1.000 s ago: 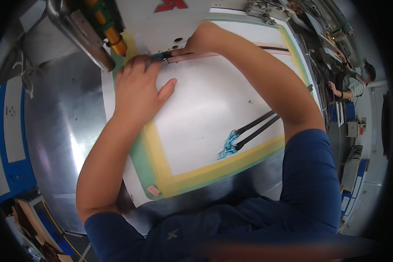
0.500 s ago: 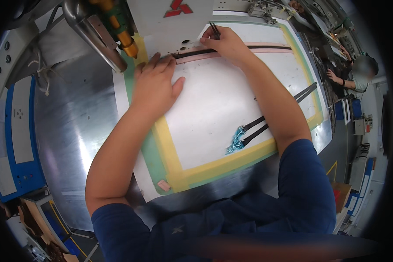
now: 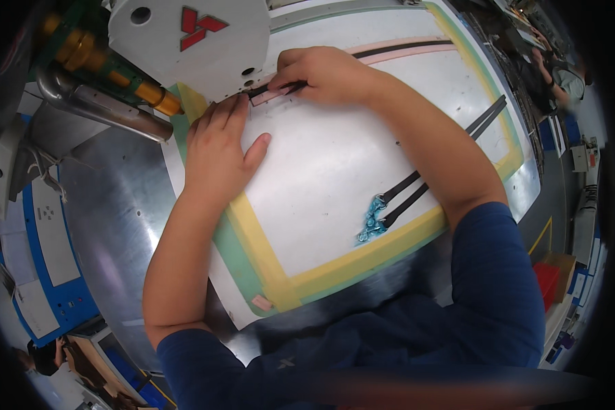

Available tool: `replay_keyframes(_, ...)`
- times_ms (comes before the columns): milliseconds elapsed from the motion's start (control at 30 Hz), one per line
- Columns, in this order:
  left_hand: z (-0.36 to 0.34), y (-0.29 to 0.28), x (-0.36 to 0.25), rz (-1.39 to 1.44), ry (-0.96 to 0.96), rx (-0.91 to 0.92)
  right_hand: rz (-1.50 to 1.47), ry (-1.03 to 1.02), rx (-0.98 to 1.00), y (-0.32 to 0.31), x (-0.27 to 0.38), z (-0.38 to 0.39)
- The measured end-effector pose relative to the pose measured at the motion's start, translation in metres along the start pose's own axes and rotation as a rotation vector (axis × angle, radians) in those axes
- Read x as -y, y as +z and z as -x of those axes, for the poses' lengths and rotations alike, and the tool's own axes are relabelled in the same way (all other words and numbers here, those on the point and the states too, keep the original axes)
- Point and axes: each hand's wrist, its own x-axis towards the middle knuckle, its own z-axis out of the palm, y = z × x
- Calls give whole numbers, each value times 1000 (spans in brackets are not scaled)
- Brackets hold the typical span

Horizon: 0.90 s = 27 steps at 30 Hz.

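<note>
Place read as a workshop, factory type. Machine [image 3: 229, 48] with gold cylinder [image 3: 82, 51] mounted over metal table [image 3: 119, 181]; white sheet [image 3: 321, 171] edged with tape [image 3: 253, 239]; blue panel [image 3: 65, 290] fitted with buttons [image 3: 75, 303] at left; floor [image 3: 557, 195] marked with yellow line [image 3: 542, 237]; another worker [image 3: 569, 82] seen at right.

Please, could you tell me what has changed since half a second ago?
The right hand has moved left along the black strip, closer to the left hand. The slim dark tool that stuck up from its fingers no longer does; a dark part shows below them. The left hand stays at the strip's left end, and the blue-ended straps stay on the white sheet.
</note>
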Motion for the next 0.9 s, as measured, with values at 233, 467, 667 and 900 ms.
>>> replay_keyframes(233, -5, -6, -7, -29, -34, 70, 222, -2, 94, -2, 27, 0)
replay_keyframes(467, -5, -5, -12, -103, -34, 51, 339, 36, 65, 5, 32, 10)
replay_keyframes(667, -5, -3, -11, -140, -17, 23, 255, 45, 51, 6, 31, 12)
replay_keyframes(900, -6, -5, -11, -159, 0, 34, 265, 13, 38, 10, 30, 12)
